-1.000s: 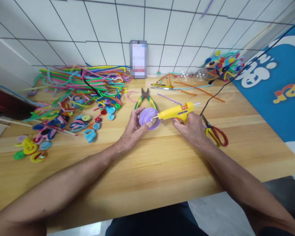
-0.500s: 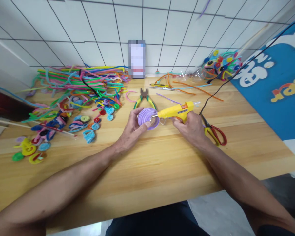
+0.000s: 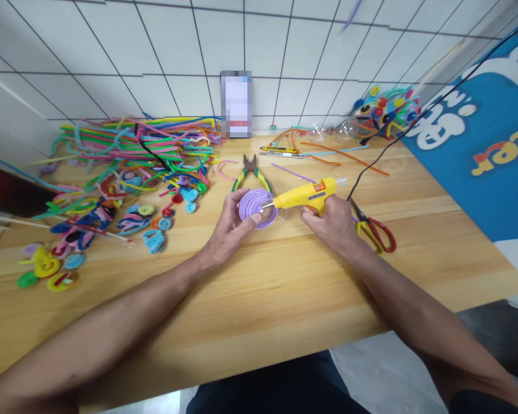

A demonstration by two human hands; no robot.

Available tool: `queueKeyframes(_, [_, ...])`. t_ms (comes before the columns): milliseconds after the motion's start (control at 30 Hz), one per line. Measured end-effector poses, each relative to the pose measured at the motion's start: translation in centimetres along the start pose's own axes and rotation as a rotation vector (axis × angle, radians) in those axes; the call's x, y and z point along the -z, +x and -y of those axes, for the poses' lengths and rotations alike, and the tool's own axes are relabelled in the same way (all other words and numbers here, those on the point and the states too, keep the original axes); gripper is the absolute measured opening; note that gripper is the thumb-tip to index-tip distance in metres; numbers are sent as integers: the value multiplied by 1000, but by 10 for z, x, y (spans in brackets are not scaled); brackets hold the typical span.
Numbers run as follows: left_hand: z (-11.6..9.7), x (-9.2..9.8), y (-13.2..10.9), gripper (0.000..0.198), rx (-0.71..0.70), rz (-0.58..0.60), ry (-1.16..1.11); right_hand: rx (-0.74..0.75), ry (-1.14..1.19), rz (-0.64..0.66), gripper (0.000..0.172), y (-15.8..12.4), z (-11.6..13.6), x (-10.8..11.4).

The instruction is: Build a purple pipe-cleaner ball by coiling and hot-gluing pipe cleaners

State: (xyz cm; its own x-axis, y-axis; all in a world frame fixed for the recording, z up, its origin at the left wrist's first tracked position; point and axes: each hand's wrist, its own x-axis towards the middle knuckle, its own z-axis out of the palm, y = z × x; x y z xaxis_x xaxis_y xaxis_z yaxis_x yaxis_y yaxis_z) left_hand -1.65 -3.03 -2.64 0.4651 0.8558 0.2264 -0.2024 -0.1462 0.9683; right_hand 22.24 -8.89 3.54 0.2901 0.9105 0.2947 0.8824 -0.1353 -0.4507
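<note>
A round purple coil [image 3: 252, 201], wound like a small bowl, is held by my left hand [image 3: 230, 230], with the thumb over its near rim and the fingers behind its left side. My right hand [image 3: 334, 224] grips a yellow glue gun [image 3: 304, 195] by its handle. The gun points left, its metal nozzle reaching the inside of the coil close to my left thumb. Whether glue is coming out is too small to tell. Just behind the coil lie pliers [image 3: 251, 167] with green and yellow handles.
Pipe cleaners [image 3: 125, 141] and small coiled shapes [image 3: 154, 240] cover the table's left side. Scissors [image 3: 382, 236] lie beside my right wrist. A phone [image 3: 236, 103] leans on the tiled wall. The gun's black cable [image 3: 386, 155] runs to the upper right.
The whole view has shifted slightly, so things appear a little further left. Both hands keep their holds, and the nozzle remains at the coil.
</note>
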Motion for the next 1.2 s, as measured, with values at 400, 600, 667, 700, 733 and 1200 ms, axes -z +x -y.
queueKeyframes(400, [-2, 0, 0, 63, -1, 17, 29, 30, 26, -16, 23, -2, -2, -1])
queueKeyframes(600, [0, 1, 0, 63, -1, -2, 29, 17, 22, -21, 18, 0, -2, 1])
queueKeyframes(667, [0, 1, 0, 63, -2, 2, 30, 24, 26, -16, 19, 0, -3, 0])
queueKeyframes(700, [0, 0, 0, 63, -1, 4, 28, 29, 27, -18, 20, 0, -3, 0])
queueKeyframes(733, [0, 0, 0, 64, 0, 5, 26, 33, 27, -21, 20, -1, -4, -1])
queueKeyframes(1200, [0, 1, 1, 63, -4, 22, 40, 26, 33, -22, 19, -2, -4, -1])
